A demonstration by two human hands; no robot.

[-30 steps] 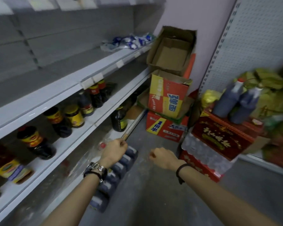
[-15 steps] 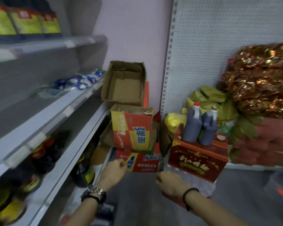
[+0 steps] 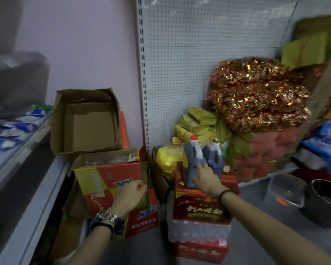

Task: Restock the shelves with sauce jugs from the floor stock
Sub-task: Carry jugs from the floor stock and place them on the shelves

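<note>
Two dark sauce jugs stand side by side on a red carton (image 3: 203,209) in the corner: one with a red cap (image 3: 194,152) and one with a pale cap (image 3: 214,155). My right hand (image 3: 206,178) reaches out with fingers spread and lies against the front of the red-capped jug. My left hand (image 3: 130,196), fingers loosely curled and holding nothing, hovers in front of a yellow and red box (image 3: 107,180). The shelves (image 3: 23,188) run along the left edge.
An empty brown cardboard box (image 3: 88,121) sits on the stacked cartons at left. Behind the jugs are yellow paper bundles (image 3: 199,121) and gold foil packs (image 3: 256,94) against a pegboard wall (image 3: 180,54). A metal pot (image 3: 325,201) stands on the floor at right.
The view swung from the left shelves to the corner stock. My right hand moved forward and up onto the red-capped jug. My left hand rose in front of the yellow and red box.
</note>
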